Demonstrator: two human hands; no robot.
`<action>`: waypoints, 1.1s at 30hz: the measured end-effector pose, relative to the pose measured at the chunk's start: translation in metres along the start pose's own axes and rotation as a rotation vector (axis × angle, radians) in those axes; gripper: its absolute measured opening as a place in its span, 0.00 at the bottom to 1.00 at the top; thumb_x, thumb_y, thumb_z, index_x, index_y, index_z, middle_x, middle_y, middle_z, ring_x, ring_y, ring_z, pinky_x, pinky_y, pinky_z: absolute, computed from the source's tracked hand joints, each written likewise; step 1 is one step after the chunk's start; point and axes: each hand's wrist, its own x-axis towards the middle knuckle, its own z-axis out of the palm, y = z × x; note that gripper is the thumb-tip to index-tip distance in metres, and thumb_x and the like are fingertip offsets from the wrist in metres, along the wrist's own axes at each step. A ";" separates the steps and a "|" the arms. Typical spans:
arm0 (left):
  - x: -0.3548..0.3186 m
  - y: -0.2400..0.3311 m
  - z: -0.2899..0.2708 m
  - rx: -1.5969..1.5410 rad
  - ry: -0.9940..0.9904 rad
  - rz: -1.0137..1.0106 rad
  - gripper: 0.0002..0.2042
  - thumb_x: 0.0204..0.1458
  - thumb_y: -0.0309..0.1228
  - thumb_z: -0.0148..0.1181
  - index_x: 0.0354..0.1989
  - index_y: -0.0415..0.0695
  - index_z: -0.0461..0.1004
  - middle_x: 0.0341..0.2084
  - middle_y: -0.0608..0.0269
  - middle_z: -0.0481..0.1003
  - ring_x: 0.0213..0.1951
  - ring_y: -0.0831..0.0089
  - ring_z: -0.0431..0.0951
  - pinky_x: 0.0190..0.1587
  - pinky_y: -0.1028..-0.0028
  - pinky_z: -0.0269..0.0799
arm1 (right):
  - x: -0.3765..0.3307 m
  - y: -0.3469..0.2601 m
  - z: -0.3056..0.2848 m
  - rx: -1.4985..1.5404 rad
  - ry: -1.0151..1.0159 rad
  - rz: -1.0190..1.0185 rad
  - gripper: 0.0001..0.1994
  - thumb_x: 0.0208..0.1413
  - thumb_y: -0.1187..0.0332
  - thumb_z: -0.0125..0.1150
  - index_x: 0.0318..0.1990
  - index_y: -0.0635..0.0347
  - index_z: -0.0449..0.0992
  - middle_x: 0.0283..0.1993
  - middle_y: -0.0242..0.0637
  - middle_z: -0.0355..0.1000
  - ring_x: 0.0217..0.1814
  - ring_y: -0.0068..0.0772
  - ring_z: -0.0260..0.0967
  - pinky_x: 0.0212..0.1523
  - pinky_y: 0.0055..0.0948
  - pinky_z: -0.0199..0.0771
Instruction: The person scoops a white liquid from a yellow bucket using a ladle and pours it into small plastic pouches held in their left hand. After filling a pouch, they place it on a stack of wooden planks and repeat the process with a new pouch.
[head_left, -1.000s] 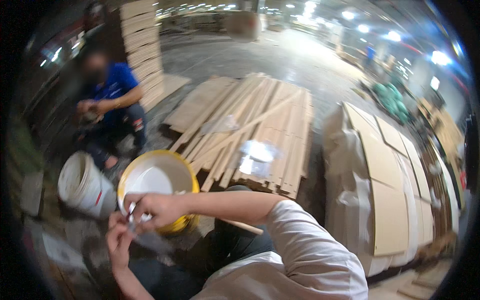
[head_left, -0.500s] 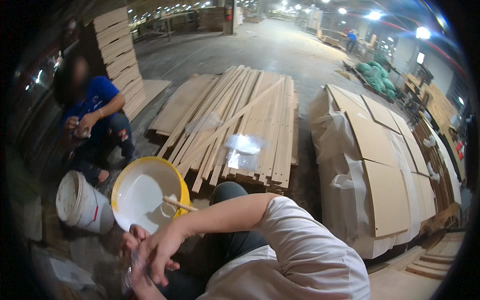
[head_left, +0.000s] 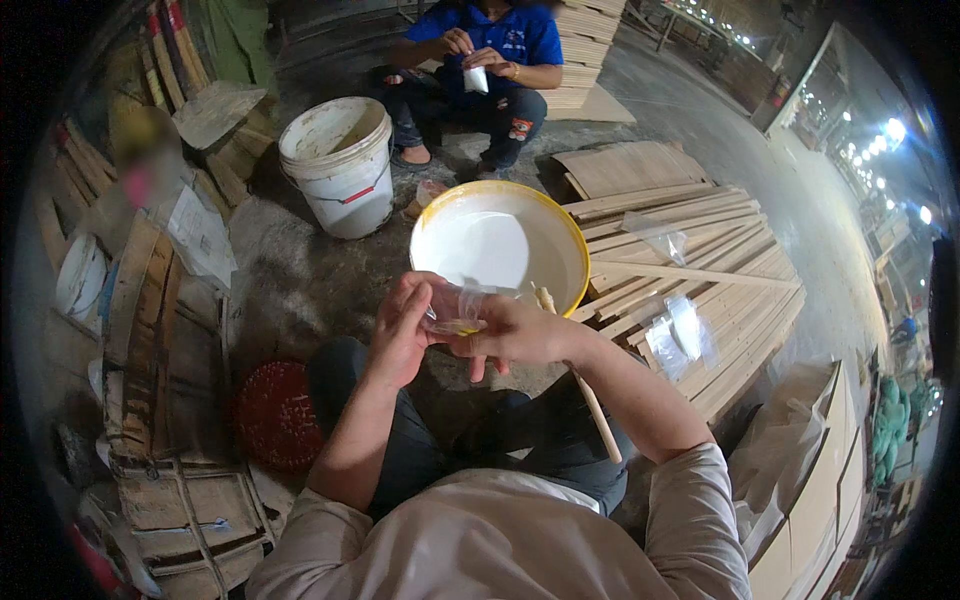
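A small clear plastic bag [head_left: 452, 308] is stretched between my two hands. My left hand [head_left: 402, 325] pinches its left side, and my right hand [head_left: 515, 330] grips the other side, some fingers extending below it. Just beyond them stands a yellow-rimmed bucket [head_left: 470, 245] holding white liquid. A wooden stick [head_left: 597, 418] slants from the bucket's near right rim past my right forearm, with whitish material on its upper end.
Ahead, a crouching person in a blue shirt [head_left: 540, 40] holds a small bag of white material [head_left: 476, 80]. A white bucket [head_left: 345, 200] stands left of the yellow-rimmed one. Wooden slats [head_left: 720, 270] bearing clear bags lie right; a red stool [head_left: 278, 415] is by my left knee.
My view has swung left and down, so both forearms and the liquid in the bucket show clearly. My hands remain together at the clear plastic, now seen spread between them.
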 end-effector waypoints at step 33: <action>0.020 -0.022 -0.093 -0.842 0.061 -0.152 0.19 0.54 0.45 0.49 0.42 0.40 0.71 0.40 0.51 0.72 0.44 0.56 0.73 0.36 0.70 0.78 | -0.162 0.156 0.049 0.174 0.782 0.200 0.25 0.56 0.75 0.49 0.61 0.57 0.54 0.25 0.27 0.61 0.22 0.18 0.57 0.23 0.19 0.59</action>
